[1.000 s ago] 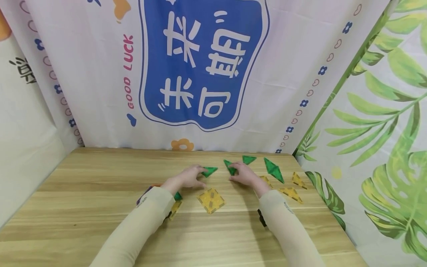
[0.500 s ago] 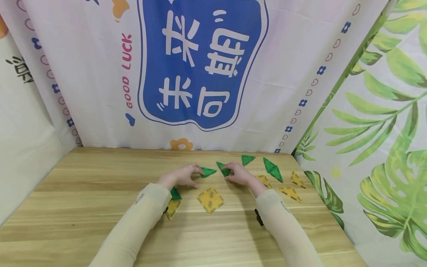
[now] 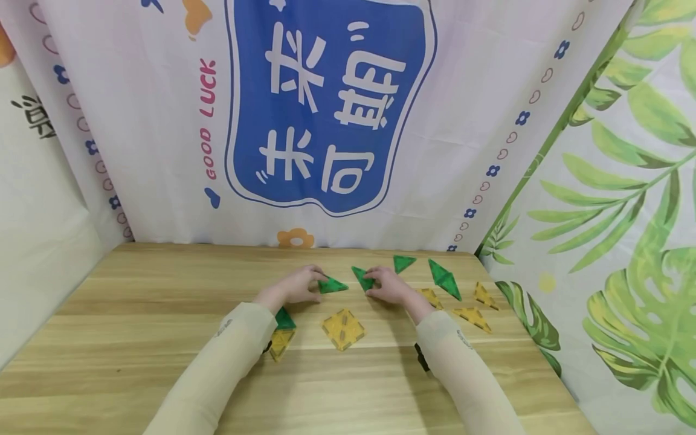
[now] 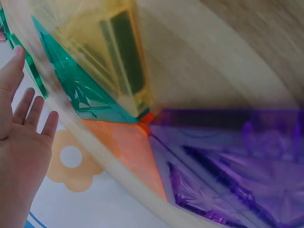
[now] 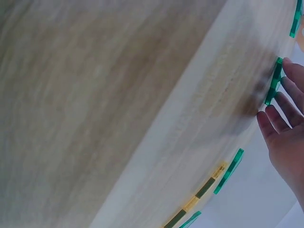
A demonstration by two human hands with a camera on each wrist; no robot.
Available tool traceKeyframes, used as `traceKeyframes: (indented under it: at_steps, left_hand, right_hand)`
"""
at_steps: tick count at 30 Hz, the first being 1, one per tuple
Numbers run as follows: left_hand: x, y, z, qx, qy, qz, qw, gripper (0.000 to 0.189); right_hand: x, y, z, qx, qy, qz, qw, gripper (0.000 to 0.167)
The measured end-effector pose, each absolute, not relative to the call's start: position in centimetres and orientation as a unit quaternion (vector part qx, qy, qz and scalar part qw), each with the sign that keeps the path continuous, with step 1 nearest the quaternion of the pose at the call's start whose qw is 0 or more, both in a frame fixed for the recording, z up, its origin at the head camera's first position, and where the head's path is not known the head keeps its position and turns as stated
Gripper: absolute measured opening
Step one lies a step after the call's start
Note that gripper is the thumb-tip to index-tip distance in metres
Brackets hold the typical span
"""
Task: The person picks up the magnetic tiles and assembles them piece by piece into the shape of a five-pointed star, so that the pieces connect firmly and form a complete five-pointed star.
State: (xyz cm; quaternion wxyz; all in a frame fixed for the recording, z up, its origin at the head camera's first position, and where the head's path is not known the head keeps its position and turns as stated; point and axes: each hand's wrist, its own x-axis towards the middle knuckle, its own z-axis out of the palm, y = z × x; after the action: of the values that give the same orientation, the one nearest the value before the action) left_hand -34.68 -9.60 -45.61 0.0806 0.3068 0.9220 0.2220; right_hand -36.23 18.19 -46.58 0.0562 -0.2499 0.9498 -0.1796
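Left hand (image 3: 300,286), loosely spread, touches left green triangle (image 3: 334,286) at three o'clock; right hand (image 3: 389,286), also spread, touches right green triangle (image 3: 360,275) at nine, slanting ten-to-four!

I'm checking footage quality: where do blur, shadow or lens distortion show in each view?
Head: yellow square fairly crisp, soft shadow beside the right sleeve; left wrist: purple tiles hazy, table edge bowed; right wrist: near tabletop blurred, darker shadow by the right hand.

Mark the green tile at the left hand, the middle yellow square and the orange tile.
Green tile (image 3: 332,286) at the left hand (image 3: 298,286): head view, middle of its visible face.
Middle yellow square (image 3: 344,330): head view, its centre.
Orange tile (image 4: 129,147): left wrist view, middle of its visible face.
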Motion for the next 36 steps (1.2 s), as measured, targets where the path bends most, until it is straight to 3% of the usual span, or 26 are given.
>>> traceKeyframes:
  at_steps: [16, 21, 36]
  left_hand:
    - [-34.8, -9.3, -45.9, 0.295, 0.923, 0.224, 0.102, 0.034]
    - [-34.9, -9.1, -45.7, 0.297, 0.922, 0.225, 0.105, 0.038]
    - [-35.3, -8.4, -46.3, 0.229, 0.941, 0.246, 0.032, 0.045]
  right_hand:
    - [-36.3, 16.6, -46.7, -0.257, 0.951, -0.166, 0.052, 0.046]
    - [-36.4, 16.0, -46.7, -0.266, 0.947, -0.173, 0.056, 0.046]
    - [-36.9, 15.7, -46.3, -0.265, 0.946, -0.172, 0.076, 0.045]
